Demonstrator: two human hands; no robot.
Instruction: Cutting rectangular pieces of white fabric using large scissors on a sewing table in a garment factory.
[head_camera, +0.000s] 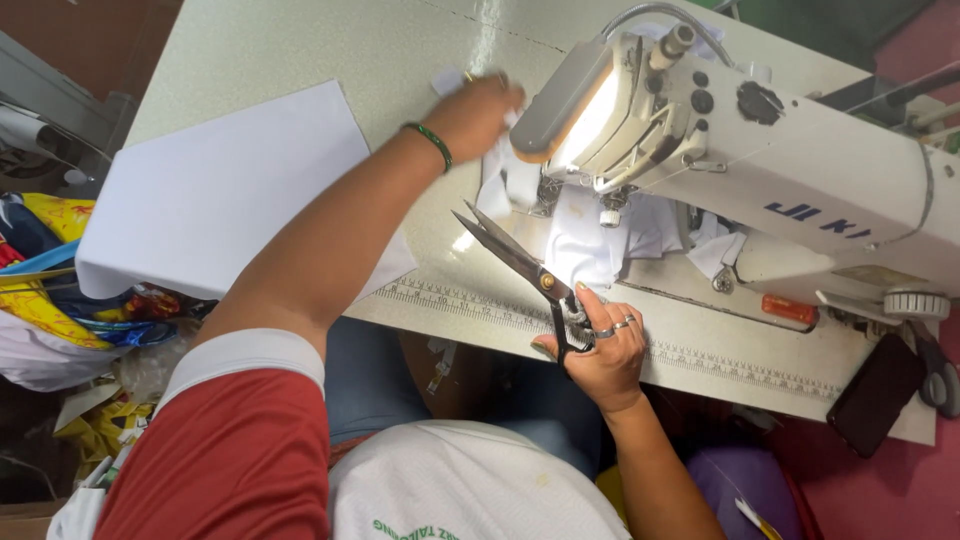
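Observation:
My right hand grips the handles of large black scissors, whose blades stand apart and point up-left toward white fabric lying under the needle area of a white sewing machine. My left hand, with a green bangle at the wrist, reaches past the machine head and holds the far end of the white fabric on the table. The machine's lamp shines on the cloth.
A stack of white cloth pieces lies at the table's left edge. A ruler strip runs along the front edge. A dark phone and a second pair of scissors lie at the right. Colourful fabric scraps pile below left.

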